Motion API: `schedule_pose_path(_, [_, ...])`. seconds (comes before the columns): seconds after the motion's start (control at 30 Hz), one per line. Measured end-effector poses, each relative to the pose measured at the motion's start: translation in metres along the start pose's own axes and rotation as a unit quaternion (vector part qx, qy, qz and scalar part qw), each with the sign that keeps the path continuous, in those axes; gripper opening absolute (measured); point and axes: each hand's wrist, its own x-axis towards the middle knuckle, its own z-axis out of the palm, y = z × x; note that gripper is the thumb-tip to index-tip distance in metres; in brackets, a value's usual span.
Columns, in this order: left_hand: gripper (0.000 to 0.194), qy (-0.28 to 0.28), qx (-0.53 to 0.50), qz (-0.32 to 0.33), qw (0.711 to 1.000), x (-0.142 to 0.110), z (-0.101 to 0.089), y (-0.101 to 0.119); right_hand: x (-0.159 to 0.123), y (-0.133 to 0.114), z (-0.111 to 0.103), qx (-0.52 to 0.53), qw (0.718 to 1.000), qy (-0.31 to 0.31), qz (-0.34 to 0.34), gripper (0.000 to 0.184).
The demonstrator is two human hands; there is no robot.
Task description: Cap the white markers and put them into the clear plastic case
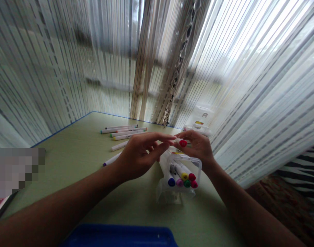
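Observation:
Above an open clear plastic case (201,164), a white marker with a red cap (183,143) points its capped end toward me. My left hand (142,154) reaches in from the left, thumb and index finger pinched at the marker's side. From the right, my right hand (199,145) closes its fingers on the same marker; its fingertips are partly hidden. The case lies with its open end facing me. Inside are several capped markers, among them blue (171,182), yellow (184,176), green (187,183) and red (192,177) ones.
Several white markers (128,135) lie loose on the green table (77,151), left of the case. Another clear container (198,128) stands behind my right hand. A blue tray (120,235) is at the near edge. Striped string curtains (107,68) hang behind the table.

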Motion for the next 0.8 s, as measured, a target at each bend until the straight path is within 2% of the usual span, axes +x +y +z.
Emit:
schedule_pose_path(0.13, [0.033,0.017,0.006,-0.022,1.000,0.001,-0.001,-0.001,0.000,-0.002,0.000,-0.003,1.000,0.005,0.002,0.022])
schedule_pose_path(0.33, [0.038,0.012,-0.007,-0.010,1.000,0.001,-0.002,0.001,-0.001,0.003,-0.001,-0.034,0.999,0.010,-0.005,0.018])
schedule_pose_path(0.47, [0.037,0.034,-0.029,-0.050,0.998,0.003,-0.002,-0.002,0.000,0.007,-0.002,-0.043,0.999,0.015,-0.008,0.019])
schedule_pose_path(0.57, [0.029,0.071,-0.045,-0.086,0.993,0.006,-0.004,-0.006,0.002,0.003,-0.003,-0.009,1.000,0.016,0.000,0.021])
schedule_pose_path(0.7, [0.028,0.125,-0.061,-0.109,0.984,0.012,-0.010,-0.010,0.004,-0.002,-0.005,0.092,0.995,0.016,0.033,0.021])
schedule_pose_path(0.8, [0.028,0.135,-0.056,-0.122,0.982,0.013,-0.013,-0.014,0.004,-0.001,-0.006,0.139,0.987,0.029,0.072,0.024])
